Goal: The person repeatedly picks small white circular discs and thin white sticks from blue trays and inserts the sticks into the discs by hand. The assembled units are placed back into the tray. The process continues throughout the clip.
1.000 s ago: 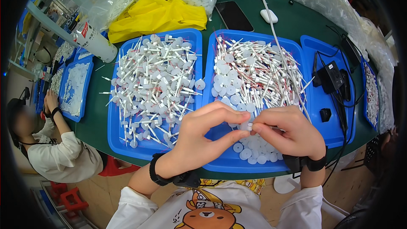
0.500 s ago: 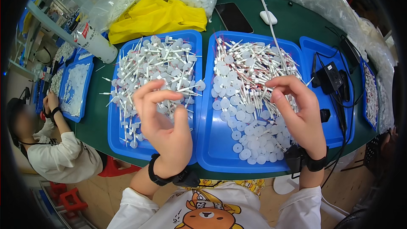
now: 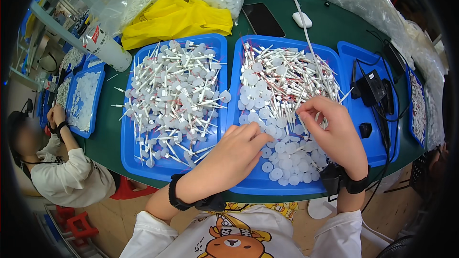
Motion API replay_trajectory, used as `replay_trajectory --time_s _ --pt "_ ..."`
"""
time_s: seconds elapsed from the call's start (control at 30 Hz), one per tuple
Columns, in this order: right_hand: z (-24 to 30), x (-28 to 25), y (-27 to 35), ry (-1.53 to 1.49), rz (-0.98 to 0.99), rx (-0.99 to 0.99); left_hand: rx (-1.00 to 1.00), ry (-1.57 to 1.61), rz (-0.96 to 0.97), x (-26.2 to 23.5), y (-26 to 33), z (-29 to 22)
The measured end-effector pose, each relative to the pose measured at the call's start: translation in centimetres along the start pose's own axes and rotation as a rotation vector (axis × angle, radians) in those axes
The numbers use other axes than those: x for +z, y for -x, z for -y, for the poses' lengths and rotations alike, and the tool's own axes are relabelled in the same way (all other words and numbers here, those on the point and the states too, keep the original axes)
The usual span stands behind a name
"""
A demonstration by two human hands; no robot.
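Over the near left part of the right blue tray, my left hand bends its fingertips down among translucent white discs. Its thumb and fingers are drawn together, and whatever lies between them is hidden. My right hand is closed in a pinch above the same tray, at the edge of a heap of thin white sticks with reddish wires. I cannot make out what it pinches. To the left, the other blue tray is filled with white sticks that carry discs.
A yellow bag, a phone and a white mouse-like object lie behind the trays. A white cup stands at left. A third blue tray holds black devices and cables. Another person sits at far left.
My left hand has swung right and down, from above the left tray to the discs in the right tray. My right hand has shifted slightly down, its fingertips closer together.
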State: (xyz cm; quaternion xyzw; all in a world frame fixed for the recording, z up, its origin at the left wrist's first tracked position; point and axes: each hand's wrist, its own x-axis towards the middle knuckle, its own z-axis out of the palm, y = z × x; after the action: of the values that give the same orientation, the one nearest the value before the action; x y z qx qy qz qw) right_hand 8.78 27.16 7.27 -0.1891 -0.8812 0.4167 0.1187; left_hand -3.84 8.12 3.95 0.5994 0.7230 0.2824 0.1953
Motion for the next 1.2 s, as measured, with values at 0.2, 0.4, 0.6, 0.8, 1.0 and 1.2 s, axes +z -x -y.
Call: replay_trajectory --time_s 0.2,0.4,0.6,0.8,1.0,1.2 --pt "-0.8 -0.5 0.6 0.120 0.184 0.007 -0.003 0.037 -0.050 0.3 0.2 0.3" --pt "-0.3 -1.2 0.8 0.143 0.405 -0.080 -0.021 0.052 -0.061 0.4 0.2 0.5" --pt "-0.5 -1.4 0.9 0.136 0.459 -0.054 0.028 0.069 -0.107 0.5 -0.1 0.6" --pt "-0.1 -0.8 0.3 -0.052 0.151 -0.090 -0.094 0.304 -0.193 -0.3 -0.4 -0.6" --pt "0.8 -0.8 -0.1 -0.340 -0.012 -0.013 -0.154 0.641 -0.409 0.2 -0.5 -0.5" --pt "1.1 -1.0 0.1 -0.302 0.048 -0.173 -0.335 1.202 -0.200 -0.8 0.1 0.2"
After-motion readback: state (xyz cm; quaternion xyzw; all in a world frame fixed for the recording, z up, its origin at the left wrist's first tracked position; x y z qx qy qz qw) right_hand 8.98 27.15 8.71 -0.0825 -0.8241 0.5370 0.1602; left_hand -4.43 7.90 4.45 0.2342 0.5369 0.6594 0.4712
